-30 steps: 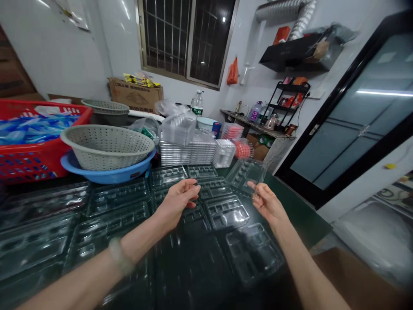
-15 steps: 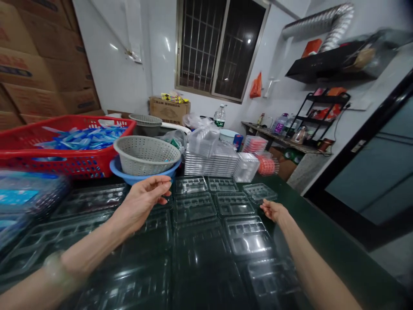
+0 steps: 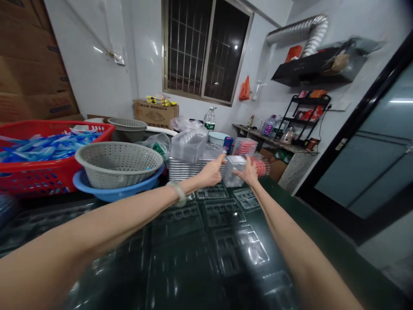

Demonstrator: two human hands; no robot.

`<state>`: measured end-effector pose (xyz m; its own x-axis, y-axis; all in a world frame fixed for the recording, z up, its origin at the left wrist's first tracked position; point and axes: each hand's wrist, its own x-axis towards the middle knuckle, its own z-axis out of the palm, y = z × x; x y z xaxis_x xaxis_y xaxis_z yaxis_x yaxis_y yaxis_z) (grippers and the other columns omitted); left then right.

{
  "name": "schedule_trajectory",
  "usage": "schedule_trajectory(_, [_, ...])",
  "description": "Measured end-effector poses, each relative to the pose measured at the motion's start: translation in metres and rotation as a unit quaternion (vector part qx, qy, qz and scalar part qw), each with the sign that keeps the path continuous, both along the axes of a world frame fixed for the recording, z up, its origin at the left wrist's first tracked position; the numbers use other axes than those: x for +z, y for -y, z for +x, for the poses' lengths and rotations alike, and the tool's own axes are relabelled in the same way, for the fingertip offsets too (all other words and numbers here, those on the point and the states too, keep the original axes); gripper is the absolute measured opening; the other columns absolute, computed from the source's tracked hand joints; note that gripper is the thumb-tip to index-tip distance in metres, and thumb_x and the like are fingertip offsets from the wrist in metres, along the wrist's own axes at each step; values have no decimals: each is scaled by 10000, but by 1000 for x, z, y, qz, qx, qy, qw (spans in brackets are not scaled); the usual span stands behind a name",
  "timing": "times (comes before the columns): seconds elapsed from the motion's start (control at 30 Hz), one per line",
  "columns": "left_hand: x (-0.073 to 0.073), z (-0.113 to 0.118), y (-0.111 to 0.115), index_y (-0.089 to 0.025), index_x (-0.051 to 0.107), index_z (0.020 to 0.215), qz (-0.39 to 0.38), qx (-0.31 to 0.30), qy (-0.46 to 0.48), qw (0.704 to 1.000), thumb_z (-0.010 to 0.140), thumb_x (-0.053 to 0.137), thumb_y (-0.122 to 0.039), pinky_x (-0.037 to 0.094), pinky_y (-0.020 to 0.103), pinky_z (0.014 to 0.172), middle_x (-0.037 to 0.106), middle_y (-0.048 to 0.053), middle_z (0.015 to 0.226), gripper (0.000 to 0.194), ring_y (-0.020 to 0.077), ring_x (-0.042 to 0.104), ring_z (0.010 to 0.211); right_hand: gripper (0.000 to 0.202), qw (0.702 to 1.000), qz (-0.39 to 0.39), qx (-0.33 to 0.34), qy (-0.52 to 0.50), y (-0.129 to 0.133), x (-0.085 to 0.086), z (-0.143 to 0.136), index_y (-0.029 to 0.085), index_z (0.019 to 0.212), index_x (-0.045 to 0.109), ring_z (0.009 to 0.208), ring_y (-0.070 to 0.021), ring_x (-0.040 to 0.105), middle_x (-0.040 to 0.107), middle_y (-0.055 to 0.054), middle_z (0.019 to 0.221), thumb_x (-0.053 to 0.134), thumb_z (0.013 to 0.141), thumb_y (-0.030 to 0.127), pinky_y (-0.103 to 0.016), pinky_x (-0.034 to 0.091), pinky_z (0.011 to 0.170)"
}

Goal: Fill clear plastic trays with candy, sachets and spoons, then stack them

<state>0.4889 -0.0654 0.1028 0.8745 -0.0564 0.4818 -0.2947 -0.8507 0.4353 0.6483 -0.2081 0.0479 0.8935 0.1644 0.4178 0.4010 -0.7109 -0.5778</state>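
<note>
A small stack of clear plastic trays (image 3: 235, 165) stands at the far side of the dark green table, with my hands on either side of it. My left hand (image 3: 210, 172), reaching across with a pale bangle on the wrist, has its fingers closed at the stack's left edge; its fingertips are partly hidden. From the right, my right hand (image 3: 249, 173) grips the stack's near right side. Single clear compartment trays (image 3: 224, 212) lie in rows below the hands. A larger pile of clear trays (image 3: 182, 171) is just left of the small stack.
At left, a red basket (image 3: 64, 172) holds blue plastic pieces. A grey colander (image 3: 97, 170) sits in a blue basin (image 3: 119, 194). Red-and-clear packs (image 3: 245, 146) stand behind my right hand. A water bottle (image 3: 209, 118) and cardboard box (image 3: 156, 114) are at the back.
My left hand has moved right and forward from beside the colander to the small tray stack. My right hand has left the single tray and moved forward onto the same stack. The view has shifted.
</note>
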Motion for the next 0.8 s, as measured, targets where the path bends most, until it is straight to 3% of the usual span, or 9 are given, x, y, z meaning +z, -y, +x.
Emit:
schedule_trajectory(0.07, [3,37,7,-30,252,1338,42,-4,-16,999,651,445,13,383,349,921,490,206,1252,716,262,496,1115,970,1000,-3,3,-2,-15,-2,13,225,1340,272,1204,-434,301,184,-227,1391,742,526,465,-577,301,885])
schedule_trajectory(0.17, [2,76,15,-17,244,1337,102,-3,-36,994,681,504,-11,365,403,933,438,243,1284,706,304,447,1160,869,1000,-3,0,-4,-25,-10,29,238,1310,331,1178,-457,305,143,-220,1394,711,564,469,-609,317,835])
schedule_trajectory(0.27, [-3,104,19,-85,328,1303,150,-4,-48,987,769,537,-106,372,439,933,450,187,1274,574,280,454,1145,715,1000,1,7,13,-29,-18,38,216,1298,358,1135,-425,357,174,-220,1365,635,666,403,-559,356,814])
schedule_trajectory(0.37, [-8,126,19,-153,429,1234,192,-6,-55,980,832,530,-262,392,479,912,457,116,1255,429,252,474,1107,677,999,1,29,44,-31,-23,44,204,1297,349,1127,-369,370,233,-192,1335,607,683,323,-492,356,846])
schedule_trajectory(0.53, [-12,146,16,-142,485,1169,242,-1,-78,967,846,517,-299,450,438,845,530,98,1139,360,213,542,988,691,995,12,40,94,-34,-29,53,112,1258,322,1140,-344,353,276,-211,1301,595,665,338,-468,319,890])
schedule_trajectory(0.8, [-13,146,13,-138,510,1130,243,4,-89,966,846,518,-306,470,411,812,543,92,1110,330,201,553,957,850,987,38,28,152,-12,-44,51,73,1267,255,1192,-330,304,285,-228,1284,618,624,495,-449,283,943])
